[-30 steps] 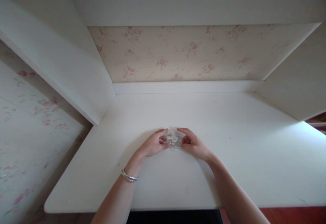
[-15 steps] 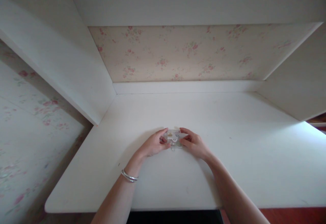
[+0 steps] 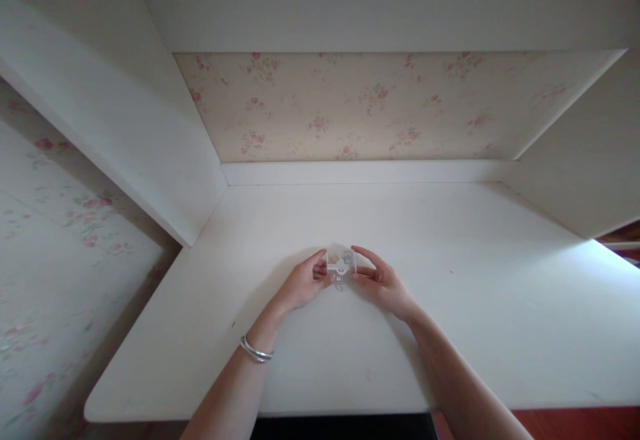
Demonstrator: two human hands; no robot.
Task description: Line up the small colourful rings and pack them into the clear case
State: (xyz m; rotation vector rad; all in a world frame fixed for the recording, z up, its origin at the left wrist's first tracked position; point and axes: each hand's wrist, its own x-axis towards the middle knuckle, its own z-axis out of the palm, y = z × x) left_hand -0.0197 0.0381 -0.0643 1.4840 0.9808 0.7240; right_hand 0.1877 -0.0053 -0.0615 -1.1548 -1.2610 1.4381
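Observation:
A small clear plastic box (image 3: pixel 341 267) is between my two hands, over the middle of the white desk. Small items show through it, a yellowish one at its left and a greyish one at its right; I cannot make out what they are. My left hand (image 3: pixel 306 281) grips the box's left side, thumb at the near edge and fingers at the far edge. On the right side my right hand (image 3: pixel 381 281) holds it the same way. Two silver bangles (image 3: pixel 256 350) circle my left wrist.
The white desk (image 3: pixel 480 333) has a low back ledge (image 3: pixel 370 173), with flowered wallpaper (image 3: pixel 320 107) above. White side panels rise at left (image 3: pixel 115 107) and right (image 3: pixel 585 147). A dark shape (image 3: pixel 345 427) lies below the front edge.
The box has tilted slightly, and its far edge sits a little higher in view. Both hands keep their hold, with the right fingers shifted slightly.

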